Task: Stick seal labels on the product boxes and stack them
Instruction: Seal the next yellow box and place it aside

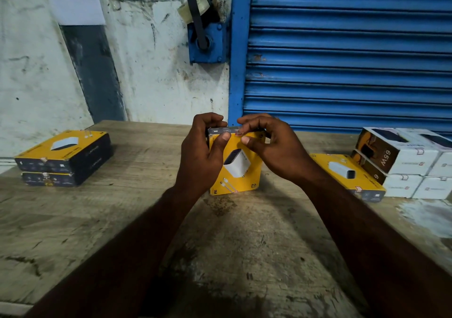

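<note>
Left hand [203, 151]: curled round the box's left edge, thumb flat on its yellow face
Right hand [274, 149]: fingers curled over the top edge, thumb pressing beside the seal
Seal [239, 133]: small red-and-white tab on the top edge, between the thumbs
Box [238, 168]: yellow face, dark sides, white charger pictured, "1M" in a corner; held upright at the table's [220, 244] middle
Stack [63, 158]: two like boxes, left
White boxes [403, 163]: "65W", far right

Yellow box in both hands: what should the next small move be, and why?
Probably press the seal label flat over the top edge with the thumb of the right hand. The left hand grips the yellow box, and the label sits at that edge between both thumbs.
</note>
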Available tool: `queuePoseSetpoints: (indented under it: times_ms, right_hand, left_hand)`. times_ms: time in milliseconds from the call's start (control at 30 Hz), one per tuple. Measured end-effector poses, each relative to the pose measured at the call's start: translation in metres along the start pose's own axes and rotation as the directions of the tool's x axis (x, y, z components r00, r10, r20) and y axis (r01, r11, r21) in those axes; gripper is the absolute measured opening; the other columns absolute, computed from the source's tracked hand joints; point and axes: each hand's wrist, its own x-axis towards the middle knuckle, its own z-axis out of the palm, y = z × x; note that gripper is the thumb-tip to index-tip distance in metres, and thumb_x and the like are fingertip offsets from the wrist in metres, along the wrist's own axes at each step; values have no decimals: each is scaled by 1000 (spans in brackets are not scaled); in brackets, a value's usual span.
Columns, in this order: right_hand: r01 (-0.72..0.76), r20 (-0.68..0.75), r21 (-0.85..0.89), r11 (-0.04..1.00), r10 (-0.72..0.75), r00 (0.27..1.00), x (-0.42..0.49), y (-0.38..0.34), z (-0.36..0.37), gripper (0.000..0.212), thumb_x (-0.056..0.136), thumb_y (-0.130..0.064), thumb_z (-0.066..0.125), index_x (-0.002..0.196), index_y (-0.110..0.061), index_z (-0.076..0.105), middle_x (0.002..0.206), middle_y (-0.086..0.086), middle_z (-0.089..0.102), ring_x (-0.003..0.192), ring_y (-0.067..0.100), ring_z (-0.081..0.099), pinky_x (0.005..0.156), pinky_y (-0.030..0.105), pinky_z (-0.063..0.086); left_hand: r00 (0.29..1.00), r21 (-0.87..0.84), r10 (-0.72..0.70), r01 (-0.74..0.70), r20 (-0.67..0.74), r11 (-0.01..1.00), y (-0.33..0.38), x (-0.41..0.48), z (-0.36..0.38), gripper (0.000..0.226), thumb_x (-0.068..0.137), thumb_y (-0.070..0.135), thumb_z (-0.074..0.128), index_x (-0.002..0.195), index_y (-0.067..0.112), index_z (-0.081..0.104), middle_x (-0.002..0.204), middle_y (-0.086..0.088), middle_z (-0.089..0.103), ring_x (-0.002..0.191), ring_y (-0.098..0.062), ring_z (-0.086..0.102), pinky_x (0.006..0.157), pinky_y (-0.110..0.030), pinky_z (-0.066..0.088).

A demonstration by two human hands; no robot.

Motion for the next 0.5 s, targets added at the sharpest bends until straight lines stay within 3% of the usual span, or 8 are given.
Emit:
queuePoseSetpoints:
  times_ms: [67,200,400,500]
  right_hand:
    - [-2,7,8,1000,2,1000,0,0,0,19,87,-5,75,94,-22,71,122,-1,68,123,17,58,107,41,45]
    - [-21,28,52,998,20,999,0,-5,-2,21,86,-1,75,89,-21,70,121,1,68,117,7,61,99,18,46]
    - [-11,16,-30,999,12,1000,1,-1,0,21,84,-4,77,94,-21,71,121,-1,67,120,15,59,106,37,46]
    - [-12,10,-60,998,13,1000,1,-1,1,21,84,-5,78,93,-22,72,120,-2,67,120,16,58,106,40,46]
  left_hand:
    - [1000,5,-2,2,-4,1000,-1,0,0,28,96,20,61,122,11,53,115,5,64,103,-8,65,84,-39,57]
    - [1000,-2,-15,15,-16,1000,-1,1,1,29,96,20,61,122,10,53,115,4,64,103,-9,65,84,-37,57]
    - [1000,-9,-24,24,-7,1000,0,0,1,28,96,20,62,122,14,52,116,3,64,104,-10,66,85,-38,57]
    - [999,-12,-34,34,-7,999,0,0,0,28,96,20,62,122,13,52,116,3,64,105,-11,66,85,-40,57]
